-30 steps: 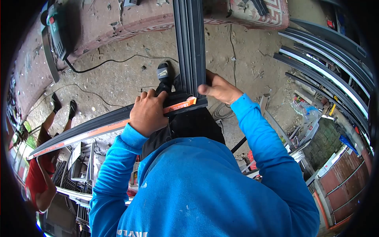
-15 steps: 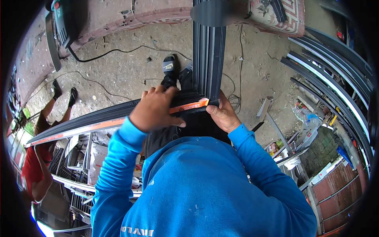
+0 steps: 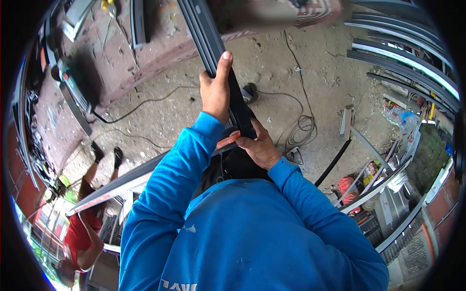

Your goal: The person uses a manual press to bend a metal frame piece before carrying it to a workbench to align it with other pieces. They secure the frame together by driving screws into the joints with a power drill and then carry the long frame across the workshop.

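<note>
As my left fingers (image 3: 206, 79) grip the grooved black profile (image 3: 206, 34), my right fingers (image 3: 259, 130) pinch the orange-labelled profile (image 3: 124, 179), an apparent alignment calling for steadiness.

The profile bar (image 3: 200, 36) in the left hand (image 3: 215, 92) is black; the crosswise bar (image 3: 124, 180) at the right hand (image 3: 262, 145) is black and whitish, with an orange label (image 3: 228, 140). Beyond both hands, whitish fretwork (image 3: 320, 11) patterns reddish cloth. Behind them, the sweatshirt (image 3: 252, 233) is blue.
</note>
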`<control>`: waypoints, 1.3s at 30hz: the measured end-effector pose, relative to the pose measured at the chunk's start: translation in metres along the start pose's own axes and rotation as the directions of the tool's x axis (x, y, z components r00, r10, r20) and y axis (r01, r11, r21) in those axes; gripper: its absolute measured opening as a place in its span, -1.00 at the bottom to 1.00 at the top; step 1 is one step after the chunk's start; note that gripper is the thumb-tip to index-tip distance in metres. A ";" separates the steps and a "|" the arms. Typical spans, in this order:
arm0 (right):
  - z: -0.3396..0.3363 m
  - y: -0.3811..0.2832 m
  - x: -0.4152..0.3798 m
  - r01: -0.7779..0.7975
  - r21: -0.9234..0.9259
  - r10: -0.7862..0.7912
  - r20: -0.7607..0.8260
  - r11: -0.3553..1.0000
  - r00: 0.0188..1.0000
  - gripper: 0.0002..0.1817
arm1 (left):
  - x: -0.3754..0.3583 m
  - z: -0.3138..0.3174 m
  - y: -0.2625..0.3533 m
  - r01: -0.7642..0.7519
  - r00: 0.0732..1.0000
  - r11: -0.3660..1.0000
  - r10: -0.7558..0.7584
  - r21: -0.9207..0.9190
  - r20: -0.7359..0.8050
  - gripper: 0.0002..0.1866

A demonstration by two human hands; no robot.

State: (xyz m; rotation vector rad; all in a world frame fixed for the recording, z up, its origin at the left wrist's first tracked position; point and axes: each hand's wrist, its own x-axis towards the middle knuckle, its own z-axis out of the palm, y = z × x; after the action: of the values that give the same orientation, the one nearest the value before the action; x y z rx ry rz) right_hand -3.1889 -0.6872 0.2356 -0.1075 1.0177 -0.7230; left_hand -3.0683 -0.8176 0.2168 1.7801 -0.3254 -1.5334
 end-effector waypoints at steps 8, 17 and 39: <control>-0.015 0.011 -0.004 0.142 -0.130 -0.163 -0.167 0.981 0.972 -0.18 | 0.010 0.023 -0.012 -0.069 0.998 0.995 0.070 -0.076 0.008 -0.20; -0.020 0.014 0.015 0.226 0.320 -0.157 -0.228 0.920 0.961 -0.53 | -0.003 0.042 0.011 0.006 0.999 1.000 -0.006 -0.006 0.043 -0.06; -0.108 -0.160 0.030 0.060 -0.497 -0.239 -0.306 0.865 0.922 -0.50 | 0.046 0.019 0.004 -0.088 0.971 0.939 0.006 0.333 0.240 0.39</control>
State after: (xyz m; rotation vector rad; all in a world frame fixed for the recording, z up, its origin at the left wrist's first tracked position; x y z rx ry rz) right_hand -3.3466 -0.8010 0.2195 -0.5104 1.5457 -0.6292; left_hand -3.0737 -0.8561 0.1853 1.8305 -0.7904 -1.7384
